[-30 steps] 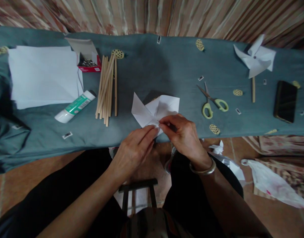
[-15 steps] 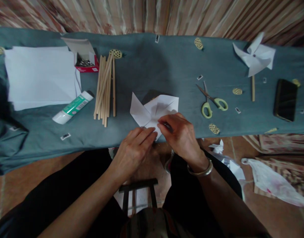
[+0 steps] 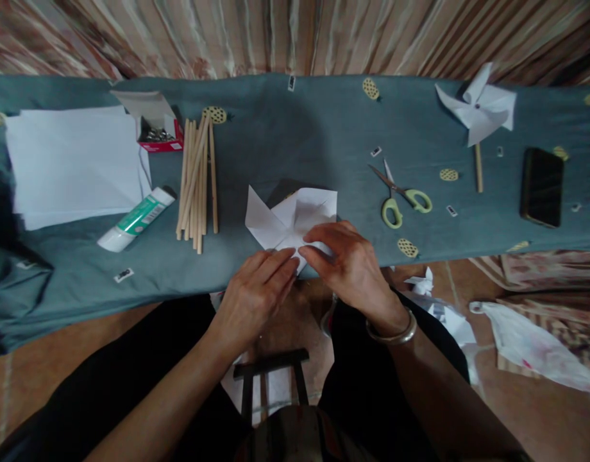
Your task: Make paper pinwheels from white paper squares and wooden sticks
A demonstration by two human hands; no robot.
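You have a long table [image 3: 345, 154] before you, draped in grey-green with printed yellow pineapples [image 3: 408, 248]. Beyond its far edge you face a pleated, striped curtain [image 3: 256, 38]. Below the table's near edge you see pale-jointed brown floor tiles [image 3: 547, 417] and a dark, stool-like frame [image 3: 270, 364]. The light across the table is dim and soft.

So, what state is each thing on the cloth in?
Central paper: partly folded, touched by left hand and right hand
Red box: lid open
Scissors: blades apart
Pinwheel: joined to stick
Wooden sticks: loosely piled
White sheets: stacked flat
Tube: lying on its side
Phone: screen dark
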